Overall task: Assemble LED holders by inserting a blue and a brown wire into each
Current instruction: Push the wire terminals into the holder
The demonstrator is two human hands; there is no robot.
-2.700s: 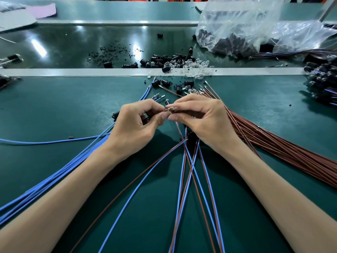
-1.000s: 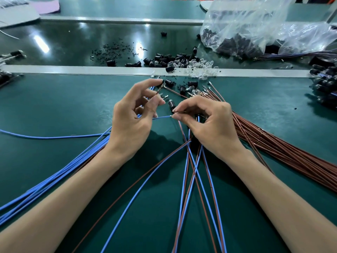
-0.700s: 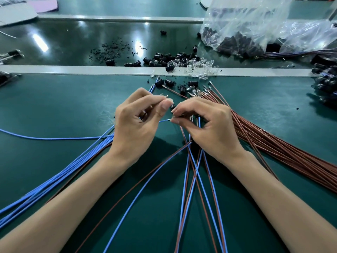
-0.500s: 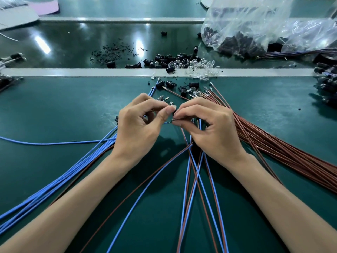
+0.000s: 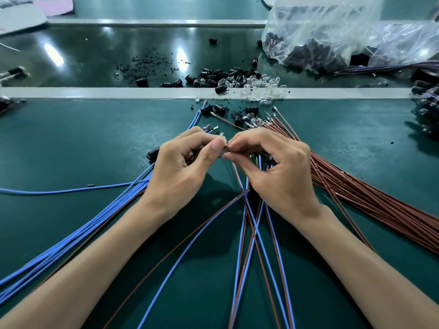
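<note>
The person's left hand and right hand meet fingertip to fingertip above the dark green flat counter; both are tightly curled. The left hand pinches a small clear-tipped part between thumb and forefinger; the fingers cover most of it, so whether it sits in a black holder cannot be told. The right hand pinches a thin wire end between thumb and forefinger, right against that part; the fingers hide the wire's colour.

A bundle of long blue wires runs from under the left hand toward the near left edge. A thick bundle of long brown wires lies just beside the right hand and runs off to the right edge. Between the forearms several crossed blue and brown wires lie on the counter.

Beyond the hands, small black cylindrical holders and clear glassy LEDs lie scattered along a pale grey strip. A crumpled clear plastic bag holding dark parts lies at the far right.
</note>
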